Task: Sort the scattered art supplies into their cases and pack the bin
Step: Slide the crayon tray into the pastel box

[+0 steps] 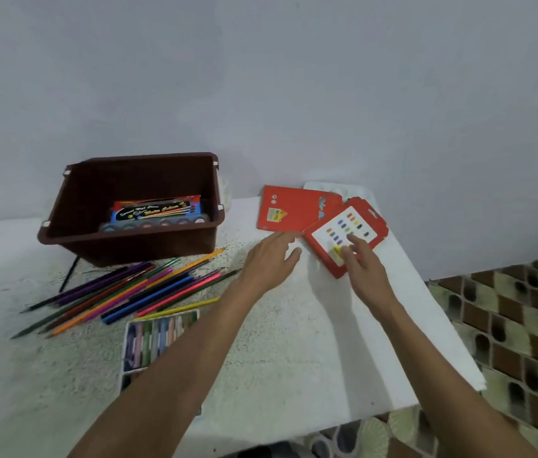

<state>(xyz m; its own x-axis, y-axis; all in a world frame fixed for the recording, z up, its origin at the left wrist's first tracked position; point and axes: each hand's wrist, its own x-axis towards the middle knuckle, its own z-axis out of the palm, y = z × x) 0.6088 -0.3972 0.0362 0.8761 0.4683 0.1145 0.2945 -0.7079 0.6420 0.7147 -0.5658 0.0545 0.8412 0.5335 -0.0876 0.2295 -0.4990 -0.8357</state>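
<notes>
Surface (294,352): white, speckled toward the left, set against a pale wall.

Bin (135,251): dark brown, at 10 o'clock on the surface, open top. Inside it, a paint set (157,209) leans against the back wall, with a row of round paint pans along its lower edge.

Pencils (135,289): a loose fan of coloured ones at 9 o'clock, lying flat just in front of the bin, mostly pointing from 8 o'clock toward 2 o'clock. One yellow pencil (181,307) lies apart at the near edge of the fan. A thin black stick (69,274) lies at the bin's left front corner; too small to tell what it is.

Pastel tray (155,338): white, at 7 o'clock, just below the yellow pencil, holding sticks side by side. The left forearm hides its near right corner.

Red sleeve (294,209): flat cardboard at 1 o'clock. Red case (346,226): overlaps the sleeve's right corner, turned at an angle, white panel with colour swatches facing up. A white palette (337,188) shows behind both, at the far edge.

Left grip (269,259): fingers straight and relaxed, holding nothing, index tip at the near edge of the red sleeve.

Right grip (365,269): fingers spread and nearly straight, tips resting on the white panel of the red case. A yellow patch sits beside the thumb; blurred, cannot tell what it is.
</notes>
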